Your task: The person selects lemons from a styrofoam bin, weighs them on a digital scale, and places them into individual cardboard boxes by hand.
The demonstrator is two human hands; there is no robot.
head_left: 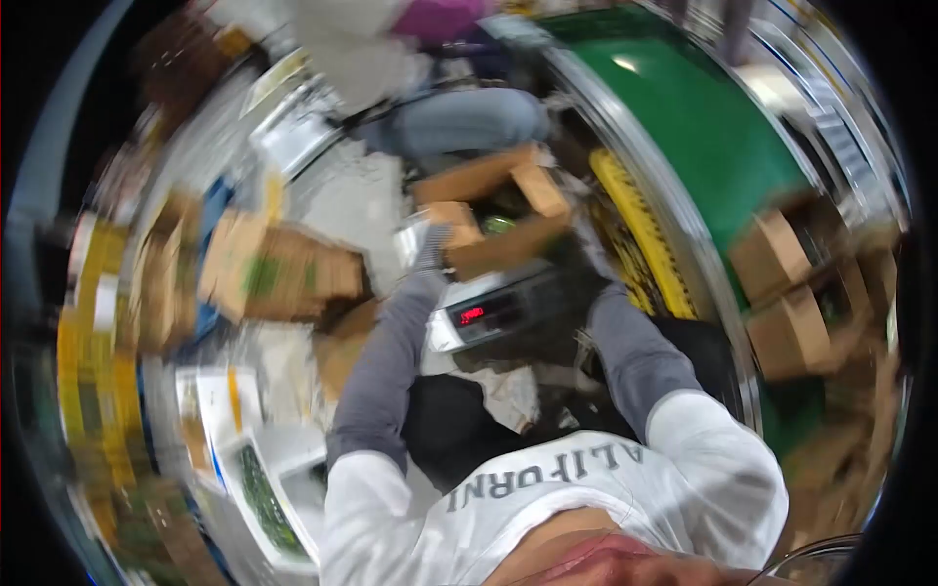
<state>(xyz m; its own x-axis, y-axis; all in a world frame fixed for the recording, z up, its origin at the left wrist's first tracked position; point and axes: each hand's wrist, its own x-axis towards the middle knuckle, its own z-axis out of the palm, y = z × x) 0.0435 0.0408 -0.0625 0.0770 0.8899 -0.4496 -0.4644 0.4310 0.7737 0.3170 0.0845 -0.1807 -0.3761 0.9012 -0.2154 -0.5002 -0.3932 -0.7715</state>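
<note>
An open cardboard box point(508, 249) with its flaps up sits over a scale point(489, 317) with a lit red display. Something green point(498, 225) shows inside the box. My left hand point(431, 246), in a striped glove, is closed against the box's left side. On the right, my right hand point(583, 266) is a dark blur beside the box's right side, and I cannot tell how its fingers lie.
Across from me a person in jeans point(459, 122) is close behind the box. A yellow strip point(640, 234) and green conveyor belt point(674, 117) run along the right. Cardboard boxes point(787, 337) stand at far right; another carton point(283, 269) and a white tray of greens point(264, 498) are left.
</note>
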